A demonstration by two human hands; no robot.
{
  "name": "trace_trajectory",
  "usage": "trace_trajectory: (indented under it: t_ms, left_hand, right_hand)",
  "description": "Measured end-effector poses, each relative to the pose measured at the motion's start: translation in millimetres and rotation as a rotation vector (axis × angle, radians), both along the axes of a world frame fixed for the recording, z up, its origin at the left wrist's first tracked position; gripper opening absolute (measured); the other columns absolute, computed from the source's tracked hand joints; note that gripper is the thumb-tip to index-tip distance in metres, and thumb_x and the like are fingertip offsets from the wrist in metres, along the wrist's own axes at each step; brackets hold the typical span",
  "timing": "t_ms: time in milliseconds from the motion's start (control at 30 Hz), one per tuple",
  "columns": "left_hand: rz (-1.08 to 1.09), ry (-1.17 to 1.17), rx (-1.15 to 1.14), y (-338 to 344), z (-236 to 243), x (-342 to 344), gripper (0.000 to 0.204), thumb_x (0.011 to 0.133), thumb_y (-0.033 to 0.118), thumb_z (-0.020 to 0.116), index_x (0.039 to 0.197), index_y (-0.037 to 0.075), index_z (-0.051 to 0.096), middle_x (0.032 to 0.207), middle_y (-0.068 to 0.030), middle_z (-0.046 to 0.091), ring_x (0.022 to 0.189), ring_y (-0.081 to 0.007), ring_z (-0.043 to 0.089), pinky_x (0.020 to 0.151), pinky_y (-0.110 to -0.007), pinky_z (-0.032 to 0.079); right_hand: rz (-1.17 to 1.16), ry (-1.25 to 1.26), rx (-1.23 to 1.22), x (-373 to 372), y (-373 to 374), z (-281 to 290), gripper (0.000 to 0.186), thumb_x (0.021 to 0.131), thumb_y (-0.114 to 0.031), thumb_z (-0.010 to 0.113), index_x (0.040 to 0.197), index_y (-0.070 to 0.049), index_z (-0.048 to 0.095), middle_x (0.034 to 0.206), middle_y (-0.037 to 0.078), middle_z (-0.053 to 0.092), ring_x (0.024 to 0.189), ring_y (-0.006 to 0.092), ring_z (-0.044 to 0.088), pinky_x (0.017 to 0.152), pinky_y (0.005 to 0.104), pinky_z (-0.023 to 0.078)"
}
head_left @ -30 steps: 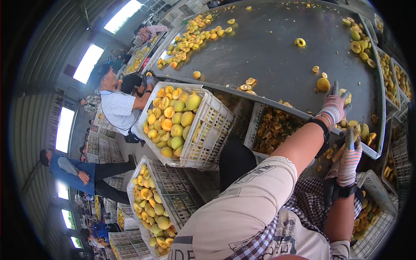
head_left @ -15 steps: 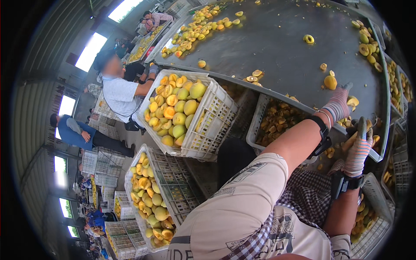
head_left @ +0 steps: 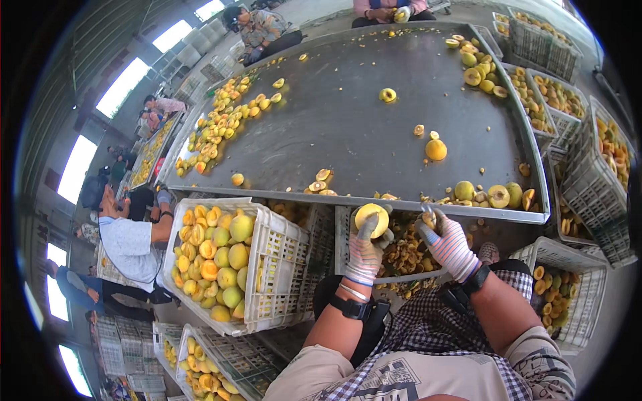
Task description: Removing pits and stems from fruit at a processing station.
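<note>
My left hand (head_left: 366,252), in a striped, grey-fingered glove, grips a cut yellow fruit (head_left: 372,217) with its pale flesh up. My right hand (head_left: 447,242), gloved alike, is closed on a small metal tool (head_left: 429,217), partly hidden by the fingers, just right of the fruit. Both hands are over a crate (head_left: 405,257) of small discarded pieces, below the front rim of the metal table (head_left: 348,134). Halved and whole fruit (head_left: 497,196) lie along that rim at the right, and a single fruit (head_left: 435,150) sits farther in.
Crates of fruit (head_left: 226,264) flank me at left and right (head_left: 565,294), with more stacked (head_left: 602,180) beside the table. A worker in a pale shirt (head_left: 130,244) sits to my left; others work across the table (head_left: 394,13) and at a table behind (head_left: 150,150).
My left hand has come back from reaching over the table and now holds the cut fruit in front of me, near my right hand. The view has swung round to face the table squarely.
</note>
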State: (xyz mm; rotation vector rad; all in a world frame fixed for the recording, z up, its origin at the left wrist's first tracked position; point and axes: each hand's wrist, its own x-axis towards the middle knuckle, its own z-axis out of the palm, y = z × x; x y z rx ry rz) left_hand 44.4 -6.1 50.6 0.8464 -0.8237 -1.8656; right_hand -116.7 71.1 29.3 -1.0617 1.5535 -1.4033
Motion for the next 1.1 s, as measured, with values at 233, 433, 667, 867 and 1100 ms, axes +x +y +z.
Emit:
trace_trajectory:
  t_ms: [233, 433, 667, 867, 1100]
  left_hand:
    - [-0.085, 0.077, 0.103, -16, -15, -21, 0.041, 0.081, 0.027, 0.065, 0.118, 0.011, 0.056, 0.101, -0.0044, 0.063, 0.088, -0.0115, 0.058, 0.067, -0.023, 0.049]
    - [-0.028, 0.041, 0.045, -13, -15, -20, 0.058, 0.089, 0.06, 0.043, 0.115, 0.01, 0.056, 0.102, -0.0044, 0.06, 0.094, -0.0171, 0.058, 0.078, -0.031, 0.048]
    - [0.173, -0.133, -0.143, -15, -22, -17, 0.055, 0.095, 0.052, 0.033, 0.116, 0.005, 0.053, 0.107, -0.0088, 0.059, 0.101, -0.0208, 0.056, 0.093, -0.035, 0.043]
    - [0.156, -0.197, -0.296, -13, -24, -19, 0.05, 0.096, 0.045, 0.033, 0.118, 0.004, 0.05, 0.108, -0.0112, 0.058, 0.102, -0.0215, 0.055, 0.093, -0.035, 0.043]
    - [0.139, -0.208, -0.438, -12, -37, -22, 0.05, 0.096, 0.048, 0.035, 0.115, 0.004, 0.05, 0.108, -0.0123, 0.058, 0.1, -0.0216, 0.055, 0.091, -0.036, 0.045]
  right_hand:
    - [0.0, 0.115, 0.046, -1, -25, -22, 0.046, 0.088, -0.033, 0.062, 0.117, 0.002, 0.052, 0.088, 0.014, 0.066, 0.079, 0.0172, 0.063, 0.072, 0.0303, 0.049]
    - [0.047, 0.222, 0.012, 6, -23, -14, 0.045, 0.092, -0.035, 0.054, 0.118, 0.002, 0.052, 0.09, 0.02, 0.065, 0.086, 0.0314, 0.064, 0.078, 0.0371, 0.049]
    - [0.169, 0.491, 0.043, 29, -27, 14, 0.038, 0.093, -0.033, 0.052, 0.109, 0.0, 0.055, 0.087, 0.022, 0.064, 0.086, 0.0385, 0.061, 0.075, 0.0429, 0.049]
    - [0.175, 0.409, 0.072, 30, -33, -5, 0.038, 0.093, -0.034, 0.051, 0.106, 0.001, 0.055, 0.083, 0.024, 0.063, 0.081, 0.0401, 0.061, 0.071, 0.044, 0.049]
    - [0.175, 0.452, 0.162, 31, -29, 4, 0.041, 0.094, -0.034, 0.048, 0.106, 0.005, 0.052, 0.075, 0.023, 0.061, 0.077, 0.0397, 0.061, 0.068, 0.0448, 0.05]
